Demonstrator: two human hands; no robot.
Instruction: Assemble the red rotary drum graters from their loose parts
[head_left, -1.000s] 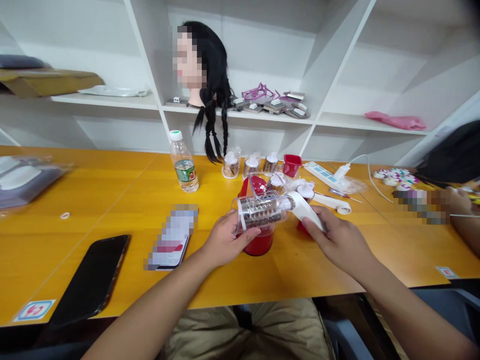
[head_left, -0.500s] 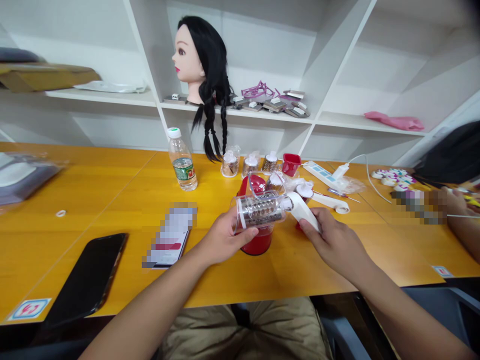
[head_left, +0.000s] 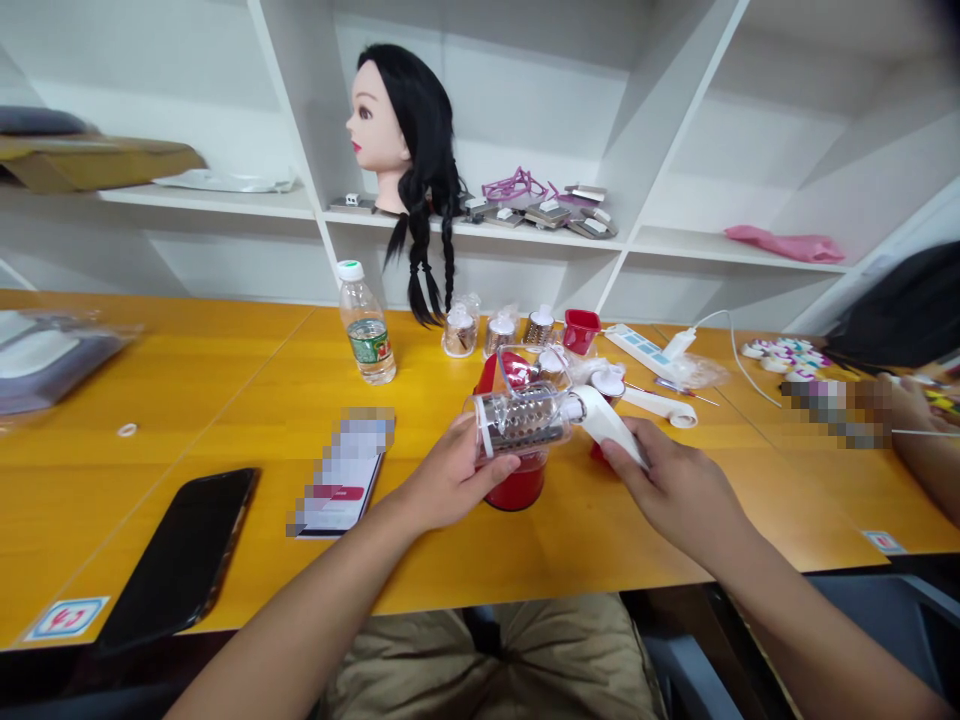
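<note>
Drum: I see a metal cylinder (head_left: 529, 425) punched with rows of holes, shiny and rough, lying sideways above the orange table with a white ring at its left end.
Housing: a clear, glossy plastic shell (head_left: 517, 392) surrounds the drum, with a squarish opening rising on its far side.
Crank handle: white, smooth and flat (head_left: 613, 428), slanting down to the right; its rounded end meets the stub at the housing's right end.
Left hand: my view shows it (head_left: 454, 475) wrapped around the housing's wide left end, thumb along the near side.
Right hand: this one (head_left: 679, 480) pinches the crank handle between thumb and fingers.
Done so far: I judge the drum is in its shell and the handle is up against the stub.
Left to settle: I can't tell whether handle and drum are locked together, nor whether the shell is attached to the red base (head_left: 517, 490) just below and behind it.
Other parts: more metal drums with white caps (head_left: 538, 328) stand farther back, some under crinkled clear film; I count them as unworked. Beside them is a glossy red cup (head_left: 582, 330), and nearer, a second white handle (head_left: 664, 408) with a curled end.
Outer table: a ridged clear bottle (head_left: 369, 340) and two slim phones (head_left: 184, 550) sit to the left; a white power strip (head_left: 637, 345) lies to the right.
Far edge: a co-worker's hand (head_left: 906, 405) shows there, its grip too blurred to read.
</note>
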